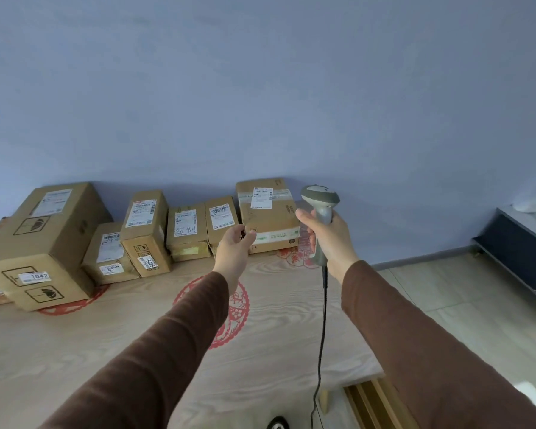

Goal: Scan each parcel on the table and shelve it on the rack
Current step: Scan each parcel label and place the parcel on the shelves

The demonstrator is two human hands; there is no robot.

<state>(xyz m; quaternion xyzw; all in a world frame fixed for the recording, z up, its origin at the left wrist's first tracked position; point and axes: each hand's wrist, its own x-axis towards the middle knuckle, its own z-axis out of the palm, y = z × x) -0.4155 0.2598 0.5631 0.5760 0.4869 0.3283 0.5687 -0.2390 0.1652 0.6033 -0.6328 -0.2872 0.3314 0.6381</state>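
Note:
Several cardboard parcels with white labels stand in a row along the far edge of the wooden table, against the wall. The rightmost parcel is a taller box with a shipping label on top. My right hand grips a grey barcode scanner by its handle, head up, just right of that parcel; its black cable hangs down. My left hand reaches out with relaxed fingers in front of a small parcel, holding nothing. No rack is in view.
A big box marked 1042 fills the table's left end. Red paper-cut decorations lie on the tabletop. A dark low bench stands on the tiled floor at the right. The table's right edge runs near the cable.

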